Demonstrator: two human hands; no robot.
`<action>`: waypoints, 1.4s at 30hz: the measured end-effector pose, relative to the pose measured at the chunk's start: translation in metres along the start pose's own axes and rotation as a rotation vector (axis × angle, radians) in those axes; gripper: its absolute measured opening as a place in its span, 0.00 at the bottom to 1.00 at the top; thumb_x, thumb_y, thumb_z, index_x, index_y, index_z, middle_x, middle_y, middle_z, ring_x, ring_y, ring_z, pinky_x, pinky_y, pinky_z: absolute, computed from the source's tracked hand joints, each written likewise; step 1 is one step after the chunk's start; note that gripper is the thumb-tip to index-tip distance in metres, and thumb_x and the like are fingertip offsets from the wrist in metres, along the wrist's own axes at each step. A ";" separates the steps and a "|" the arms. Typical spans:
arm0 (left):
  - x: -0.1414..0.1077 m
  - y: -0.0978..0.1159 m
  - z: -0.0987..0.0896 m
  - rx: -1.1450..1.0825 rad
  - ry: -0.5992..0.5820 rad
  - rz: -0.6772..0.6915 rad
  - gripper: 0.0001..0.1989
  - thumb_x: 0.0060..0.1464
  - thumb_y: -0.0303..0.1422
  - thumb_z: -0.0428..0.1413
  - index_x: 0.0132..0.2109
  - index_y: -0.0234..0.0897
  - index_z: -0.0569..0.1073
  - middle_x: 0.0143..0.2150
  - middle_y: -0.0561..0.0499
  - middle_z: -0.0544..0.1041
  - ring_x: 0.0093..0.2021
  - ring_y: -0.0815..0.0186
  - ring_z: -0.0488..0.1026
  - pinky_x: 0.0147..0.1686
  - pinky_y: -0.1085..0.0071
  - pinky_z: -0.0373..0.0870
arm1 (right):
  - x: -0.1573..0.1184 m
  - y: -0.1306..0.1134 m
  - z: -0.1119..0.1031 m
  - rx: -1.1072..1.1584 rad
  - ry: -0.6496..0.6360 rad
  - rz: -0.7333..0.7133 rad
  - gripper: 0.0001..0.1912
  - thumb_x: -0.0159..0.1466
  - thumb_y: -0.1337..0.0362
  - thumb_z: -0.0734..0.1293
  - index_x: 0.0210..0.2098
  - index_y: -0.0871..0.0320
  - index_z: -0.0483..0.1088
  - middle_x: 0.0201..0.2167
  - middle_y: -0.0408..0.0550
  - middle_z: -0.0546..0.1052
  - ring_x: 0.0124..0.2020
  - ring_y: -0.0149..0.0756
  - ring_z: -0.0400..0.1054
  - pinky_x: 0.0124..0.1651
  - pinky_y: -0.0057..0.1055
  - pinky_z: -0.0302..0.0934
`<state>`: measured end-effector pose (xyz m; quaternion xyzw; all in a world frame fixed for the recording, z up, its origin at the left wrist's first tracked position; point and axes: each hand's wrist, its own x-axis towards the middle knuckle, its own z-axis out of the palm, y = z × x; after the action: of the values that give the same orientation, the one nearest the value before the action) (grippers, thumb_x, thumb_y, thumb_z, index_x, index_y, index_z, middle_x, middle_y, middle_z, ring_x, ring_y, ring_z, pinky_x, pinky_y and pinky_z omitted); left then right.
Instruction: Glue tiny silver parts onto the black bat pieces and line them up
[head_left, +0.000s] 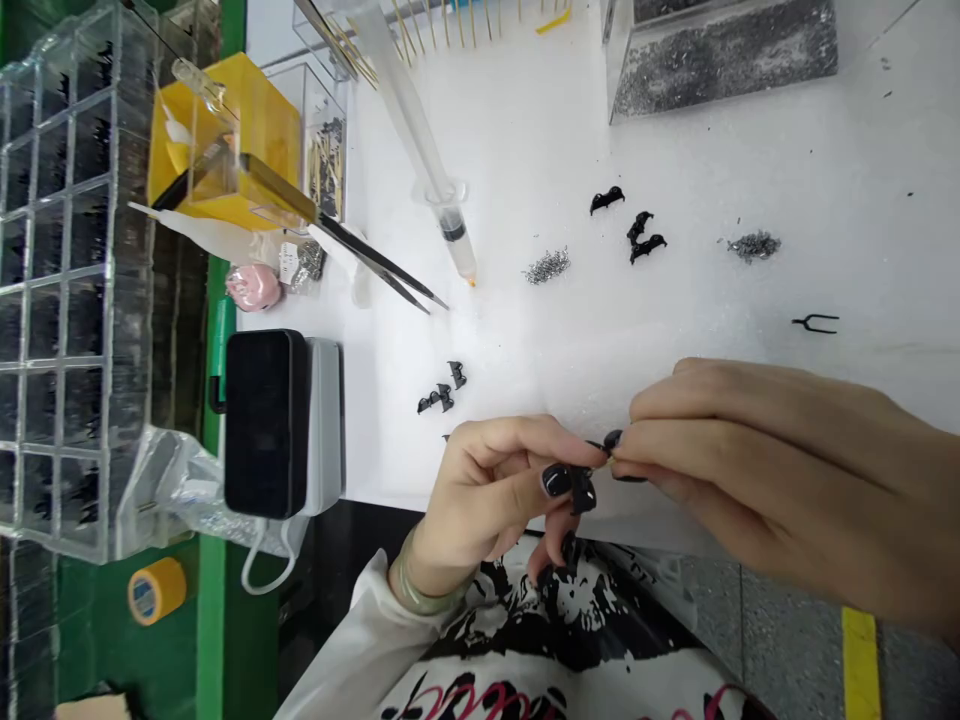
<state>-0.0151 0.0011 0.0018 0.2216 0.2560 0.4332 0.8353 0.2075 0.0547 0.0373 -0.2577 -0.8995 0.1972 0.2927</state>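
Observation:
Near the front edge of the white work surface, my left hand [510,480] pinches a small black part [581,490] between thumb and index finger. My right hand [750,460] meets it from the right, its fingertips pressed together on something thin and yellowish at the part's edge; most of that item is hidden by the fingers. Beyond the hands lie small black parts [646,240], another black part [607,199] and a black forked piece [815,323]. Two little piles of metal bits, a left pile [548,267] and a right pile [754,246], rest on the surface. More black parts [442,396] are left of my hands.
A syringe [431,160] and tweezers [360,250] lie at the upper left, by a yellow box [255,130]. A black phone-like device [266,425] sits at the left edge. Compartment trays [112,300] stand far left; a clear container [727,60] is at the back.

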 end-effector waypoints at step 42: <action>-0.001 -0.002 0.000 -0.004 0.041 -0.008 0.09 0.64 0.32 0.59 0.49 0.40 0.82 0.25 0.52 0.75 0.18 0.75 0.72 0.17 0.84 0.70 | 0.013 0.000 -0.007 0.194 0.073 0.112 0.08 0.67 0.77 0.63 0.39 0.61 0.71 0.34 0.46 0.74 0.35 0.26 0.69 0.41 0.22 0.67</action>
<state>-0.0145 -0.0008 0.0004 0.2099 0.2732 0.4347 0.8321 0.2030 0.0638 0.0477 -0.2851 -0.8491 0.2897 0.3373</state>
